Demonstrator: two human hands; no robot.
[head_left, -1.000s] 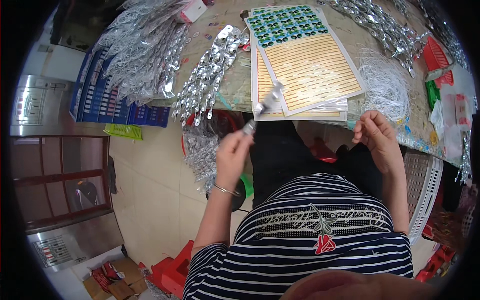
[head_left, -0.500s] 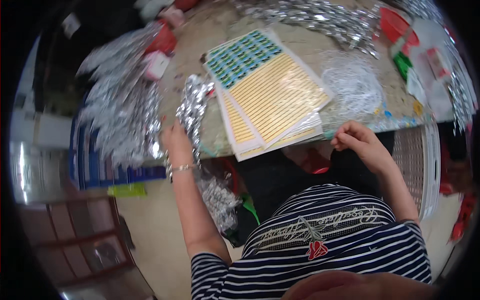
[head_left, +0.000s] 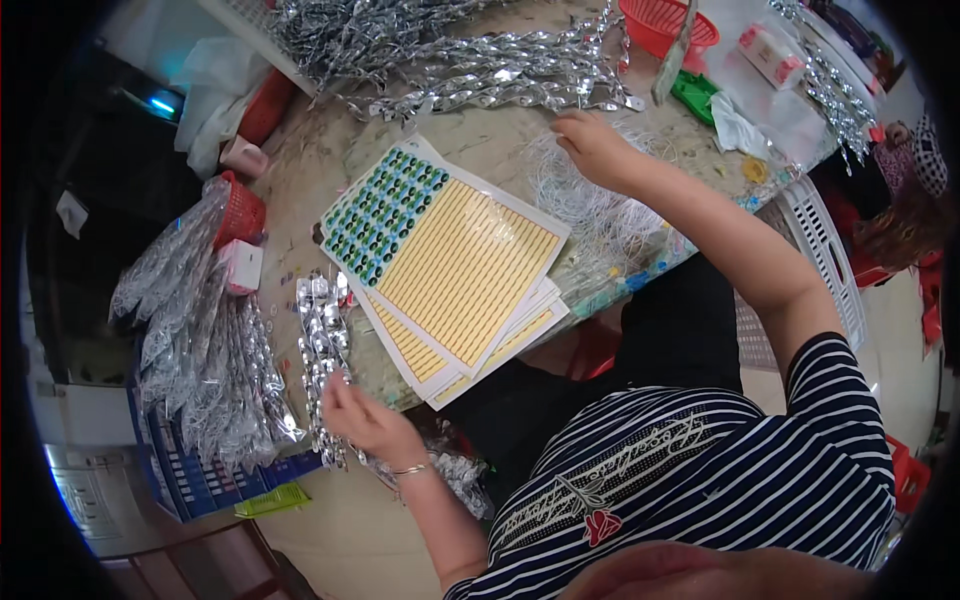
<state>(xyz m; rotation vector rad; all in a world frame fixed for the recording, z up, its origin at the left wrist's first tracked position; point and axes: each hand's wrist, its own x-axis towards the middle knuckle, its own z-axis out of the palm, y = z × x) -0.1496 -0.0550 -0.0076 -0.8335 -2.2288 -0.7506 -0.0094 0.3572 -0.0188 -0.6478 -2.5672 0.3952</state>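
Observation:
My left hand [head_left: 368, 418] lies beside a bundle of twisted silver foil strips [head_left: 322, 330] at the table's near left. Its fingers are loosely bent and apart, the tips against the strips' edge. My right hand [head_left: 600, 150] reaches over a tangled pile of thin white strings [head_left: 600, 215]. Its fingers are pressed together near the ends of more silver strips [head_left: 480, 85]; whatever they hold is hidden. Between my hands lie overlapping printed sheets [head_left: 470, 275], yellow with dark lines. Their far left part carries rows of green, blue and black oval stickers [head_left: 385, 215].
Clear-wrapped silver strips [head_left: 200, 340] hang over the left edge beside a pink-white box [head_left: 240, 267] and a red basket [head_left: 238, 210]. At the back right are another red basket [head_left: 670, 28], a green plastic item [head_left: 694, 95] and a tissue pack [head_left: 770, 55]. A white crate [head_left: 820, 255] stands right.
My right hand has moved from the table's front edge out to the white strings and closed. My left hand has shifted along the silver strips toward me. The view has turned.

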